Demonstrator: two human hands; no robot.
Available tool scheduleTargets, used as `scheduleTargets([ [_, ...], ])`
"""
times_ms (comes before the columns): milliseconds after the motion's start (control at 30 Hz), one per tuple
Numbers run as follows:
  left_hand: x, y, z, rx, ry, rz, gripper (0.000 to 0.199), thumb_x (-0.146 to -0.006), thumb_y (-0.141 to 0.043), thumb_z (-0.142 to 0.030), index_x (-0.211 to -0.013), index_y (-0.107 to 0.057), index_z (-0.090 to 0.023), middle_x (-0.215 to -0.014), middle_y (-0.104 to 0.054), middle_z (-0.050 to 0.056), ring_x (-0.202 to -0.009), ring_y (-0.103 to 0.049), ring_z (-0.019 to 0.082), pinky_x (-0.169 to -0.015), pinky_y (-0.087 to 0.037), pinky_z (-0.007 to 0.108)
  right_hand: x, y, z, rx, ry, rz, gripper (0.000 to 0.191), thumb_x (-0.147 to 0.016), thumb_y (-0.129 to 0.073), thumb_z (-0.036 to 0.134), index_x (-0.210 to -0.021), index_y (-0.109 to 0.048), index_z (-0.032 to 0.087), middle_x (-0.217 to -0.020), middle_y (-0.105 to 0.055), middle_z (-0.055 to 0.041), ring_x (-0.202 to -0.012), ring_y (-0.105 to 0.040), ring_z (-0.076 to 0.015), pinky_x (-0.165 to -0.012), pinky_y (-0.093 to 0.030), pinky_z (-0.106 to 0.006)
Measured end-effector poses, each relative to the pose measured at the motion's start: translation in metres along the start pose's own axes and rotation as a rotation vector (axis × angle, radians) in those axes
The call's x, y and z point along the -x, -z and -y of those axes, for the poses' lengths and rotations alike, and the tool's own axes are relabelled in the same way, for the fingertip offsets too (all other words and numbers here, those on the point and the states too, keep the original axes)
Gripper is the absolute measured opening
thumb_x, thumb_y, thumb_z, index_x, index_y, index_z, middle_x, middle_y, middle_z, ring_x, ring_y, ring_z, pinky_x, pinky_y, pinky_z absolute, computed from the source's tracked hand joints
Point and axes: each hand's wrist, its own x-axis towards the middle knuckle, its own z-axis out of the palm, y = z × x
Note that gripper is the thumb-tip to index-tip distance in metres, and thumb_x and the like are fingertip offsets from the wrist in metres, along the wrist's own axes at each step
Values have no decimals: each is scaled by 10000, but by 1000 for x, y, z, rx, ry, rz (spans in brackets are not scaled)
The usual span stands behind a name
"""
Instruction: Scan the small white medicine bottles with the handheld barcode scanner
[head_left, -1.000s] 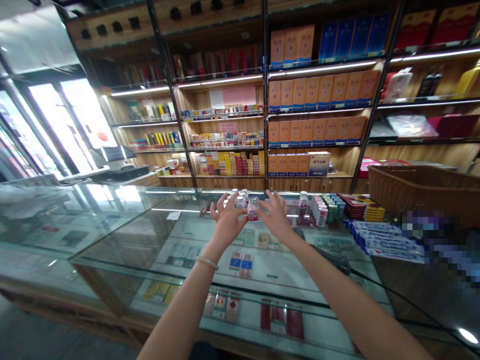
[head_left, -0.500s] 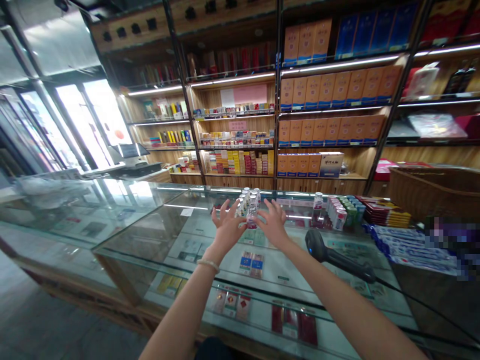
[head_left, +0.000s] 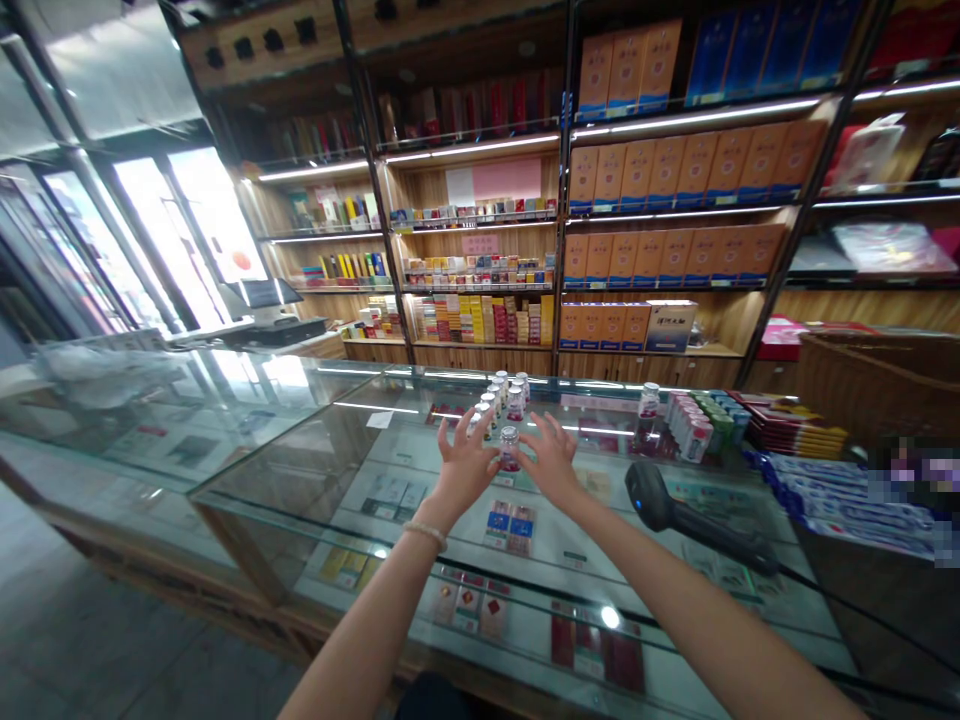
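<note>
A small clear jar with a silvery lid stands upright on the glass worktop. The left hand is at its nine o'clock and the right hand at its three, thumbs and fingertips pinching it between them, other fingers spread. From twelve to eleven o'clock, similar jars stand grouped just beyond. At two o'clock, well apart, are a lone jar and pink-and-white cans; toward four lies a black scanner.
</note>
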Motion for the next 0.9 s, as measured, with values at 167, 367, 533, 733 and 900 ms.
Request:
scheduleTargets([
  [167,2,2,1,-41,15,13,148,-792,-770,-288,-938,-774,-305,-1623,-416,56,-1528,-288,370,-1224,-47,679,1,-2,-2,24,0,-4,396,-930,-612,392,-1304,-659,274,-1569,-462,-116,-1481,-320,-337,-1160,-265,-588],
  [367,2,15,6,-73,35,-57,577,-761,-805,-353,-1308,-631,-292,-1669,-306,128,-1550,-236,368,-1248,-14,616,6,14,-6,84,119,2,675,-842,-652,305,-1483,-444,264,-1654,-298,-141,-1528,-248,-319,-1187,-214,-584],
  [533,1,16,8,-88,-42,-20,588,-802,-766,-435,-1359,-598,-348,-1672,-310,95,-1555,-224,356,-1254,22,596,9,15,-11,127,203,23,600,-813,-659,260,-1392,-504,286,-1652,-296,-126,-1539,-223,-325,-1195,-185,-588],
  [733,-1,7,12,-84,-61,-21,568,-772,-794,-419,-1310,-632,-331,-1658,-342,100,-1550,-239,353,-1260,34,579,9,9,-16,140,216,32,581,-832,-668,276,-1390,-509,303,-1659,-280,-129,-1535,-229,-335,-1194,-181,-603],
  [900,-5,1,17,-57,-70,-31,521,-787,-777,-444,-1277,-644,-328,-1657,-341,107,-1547,-255,352,-1259,31,589,4,8,-15,143,191,38,537,-841,-662,249,-1358,-535,317,-1657,-289,-117,-1537,-228,-330,-1190,-191,-615],
])
